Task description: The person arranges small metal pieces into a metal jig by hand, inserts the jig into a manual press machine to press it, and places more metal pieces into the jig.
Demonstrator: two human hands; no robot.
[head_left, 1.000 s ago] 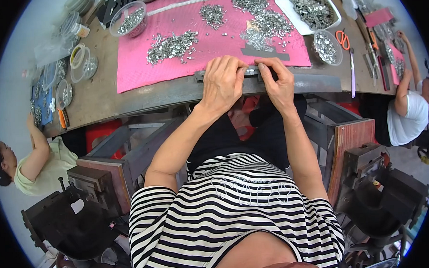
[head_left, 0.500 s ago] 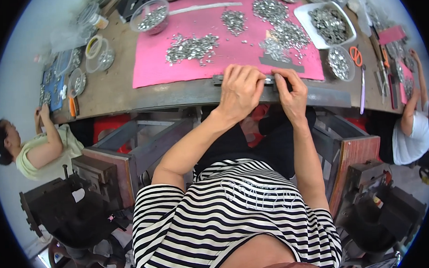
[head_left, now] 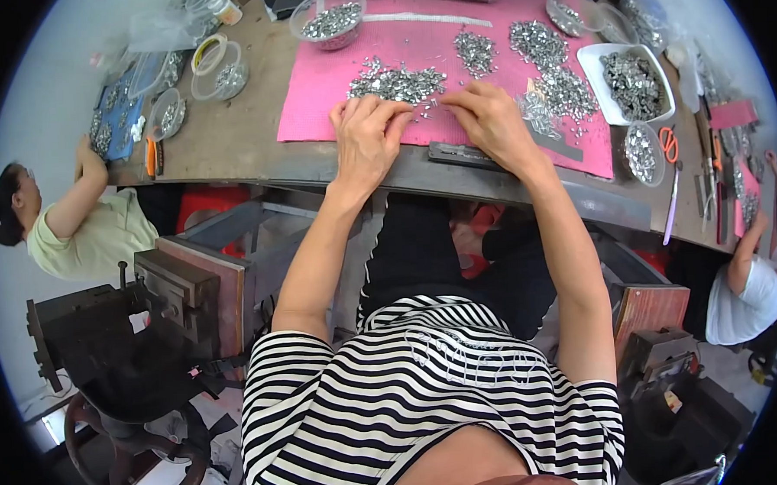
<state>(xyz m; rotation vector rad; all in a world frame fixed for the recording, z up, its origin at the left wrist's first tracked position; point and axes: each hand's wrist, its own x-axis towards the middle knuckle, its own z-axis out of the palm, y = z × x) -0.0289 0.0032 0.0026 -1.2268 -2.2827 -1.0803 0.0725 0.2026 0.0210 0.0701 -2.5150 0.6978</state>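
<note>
Both my hands are over the near edge of a pink mat [head_left: 314, 116], at a heap of small silvery metal pieces [head_left: 403, 83]. My left hand [head_left: 365, 139] is closed, thumb and forefinger together at the heap's near side. Opposite it, my right hand [head_left: 494, 125] is also closed in a pinch, its fingertips by a few loose pieces. What either pinch holds is too small to make out. Below my right hand, a dark narrow metal block [head_left: 461, 154] lies along the table's front edge, partly covered by the wrist. A flat grey strip [head_left: 558, 148] rests just right of it.
More heaps of metal pieces [head_left: 538, 45] lie farther back. A white tray [head_left: 588, 78] and clear tubs [head_left: 328, 39] hold similar pieces. Orange-handled scissors [head_left: 669, 145] and a purple-handled tool [head_left: 670, 217] lie at right. Co-workers [head_left: 84, 225] sit on both sides.
My hands have left the dark metal block and moved apart, reaching to the heap on the mat. The block now lies at the table edge. The whole view has shifted a little.
</note>
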